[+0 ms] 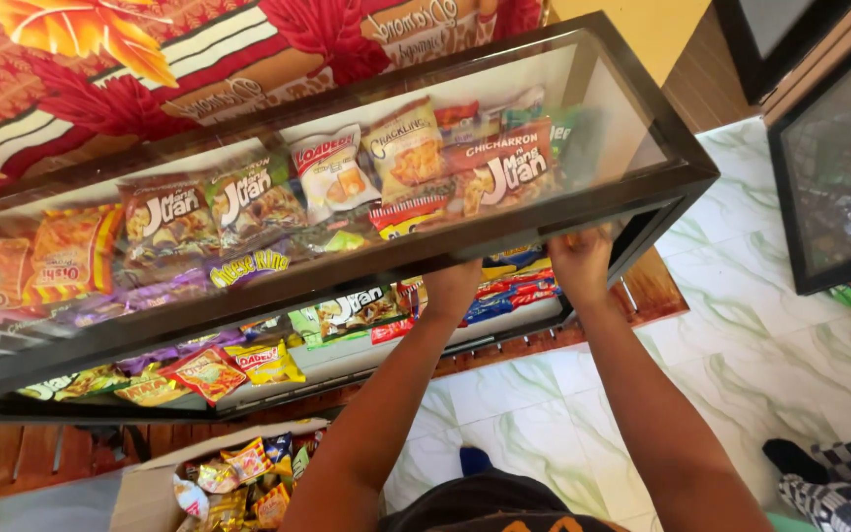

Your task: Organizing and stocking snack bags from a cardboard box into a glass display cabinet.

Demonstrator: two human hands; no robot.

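Both my arms reach forward under the front edge of a dark-framed glass display case (504, 229). My left hand (453, 284) and my right hand (581, 261) are partly hidden behind the frame, fingers out of sight, so what they grip is unclear. Several snack bags (406, 148) lie on the top shelf behind the glass. More snack packets (509, 291) lie on the lower shelf just beyond my hands.
A cardboard box (150, 483) with several snack packets stands on the floor at lower left. White-green marbled tiles (741, 325) cover the floor. Another dark glass cabinet (839, 158) stands at right. Another person's leg in checked fabric (839, 483) shows at lower right.
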